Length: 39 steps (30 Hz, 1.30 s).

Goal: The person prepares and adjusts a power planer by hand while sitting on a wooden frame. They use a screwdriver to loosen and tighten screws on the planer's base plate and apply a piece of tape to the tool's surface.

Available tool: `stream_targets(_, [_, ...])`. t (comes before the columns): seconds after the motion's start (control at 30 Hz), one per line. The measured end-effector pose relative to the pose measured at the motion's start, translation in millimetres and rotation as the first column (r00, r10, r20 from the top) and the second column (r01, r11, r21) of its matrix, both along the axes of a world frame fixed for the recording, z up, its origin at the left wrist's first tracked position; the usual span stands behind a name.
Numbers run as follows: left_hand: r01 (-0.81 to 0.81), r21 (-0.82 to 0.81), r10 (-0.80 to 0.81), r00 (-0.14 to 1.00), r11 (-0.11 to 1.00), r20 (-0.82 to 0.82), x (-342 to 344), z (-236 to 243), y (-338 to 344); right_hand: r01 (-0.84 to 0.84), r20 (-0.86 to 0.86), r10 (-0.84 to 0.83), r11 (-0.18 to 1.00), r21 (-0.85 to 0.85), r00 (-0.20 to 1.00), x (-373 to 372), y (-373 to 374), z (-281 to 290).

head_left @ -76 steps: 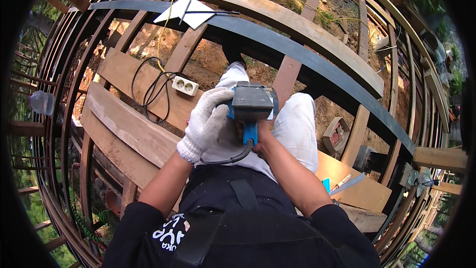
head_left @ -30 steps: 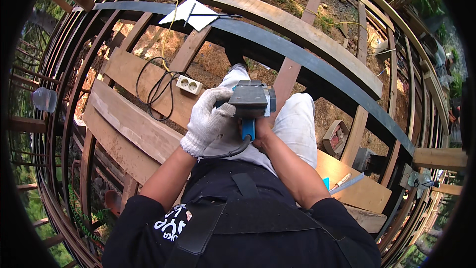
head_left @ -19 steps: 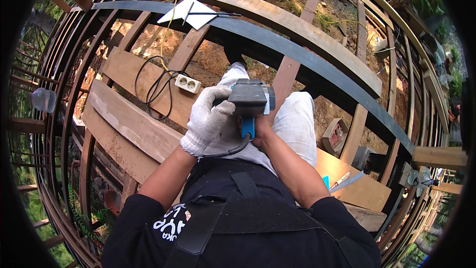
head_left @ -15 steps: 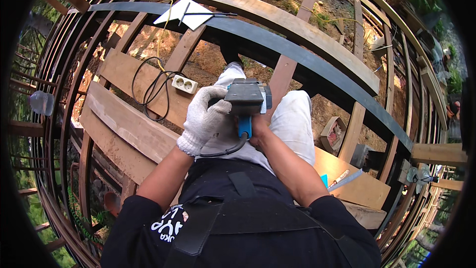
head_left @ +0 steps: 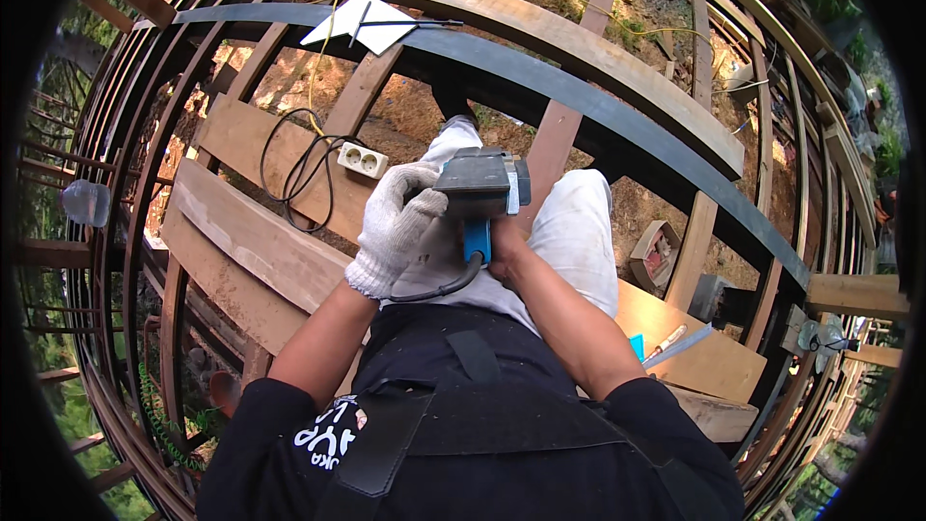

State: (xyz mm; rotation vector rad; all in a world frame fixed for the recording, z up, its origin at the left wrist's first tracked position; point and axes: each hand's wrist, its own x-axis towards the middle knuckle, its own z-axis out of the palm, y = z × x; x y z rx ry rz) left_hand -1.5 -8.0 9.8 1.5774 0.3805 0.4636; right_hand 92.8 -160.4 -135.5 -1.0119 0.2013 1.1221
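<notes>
One gloved left hand (head_left: pixel 398 219) grips the power tool (head_left: pixel 473 177) at mid-frame; I cannot tell whether the right hand (head_left: pixel 507 240), behind its blue handle (head_left: pixel 476 240), is closed.

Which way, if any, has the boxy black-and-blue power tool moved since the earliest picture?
Yes: the power tool appears slightly farther left, nearer in this view to the white rectangular plastic socket block, which stays in place.

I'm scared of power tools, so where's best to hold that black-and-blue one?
Probably its blue handle, coming from the right: it is narrow, pokes out from the wide black body, and the right hand is beside it. The cord leaves its end.
</notes>
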Motion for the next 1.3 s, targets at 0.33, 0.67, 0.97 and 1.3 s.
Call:
stream_targets(0.33, [0.053, -0.024, -0.053, 0.999, 0.998, -0.002, 3.2, 6.6, 0.1, -0.035, -0.032, 0.035, 0.999, -0.02, 0.999, 3.9, -2.5, 11.0])
stream_targets(0.67, [0.03, 0.084, -0.031, 1.0, 0.996, 0.007, -5.3, -9.1, 4.1, -0.059, 0.006, 0.059, 0.998, -0.024, 0.998, 0.7, -0.5, -3.0])
stream_targets(0.97, [-0.002, -0.054, 0.002, 1.0, 0.999, -0.012, 3.0, -4.2, 3.6, -0.058, -0.087, 0.063, 0.996, 0.067, 0.994, 5.8, -5.8, -4.0])
stream_targets(1.3, [-0.002, -0.049, 0.001, 1.0, 0.999, -0.019, 9.5, 0.8, 2.5, -0.023, -0.014, 0.023, 1.0, -0.011, 1.0, 3.6, 0.3, 17.1])
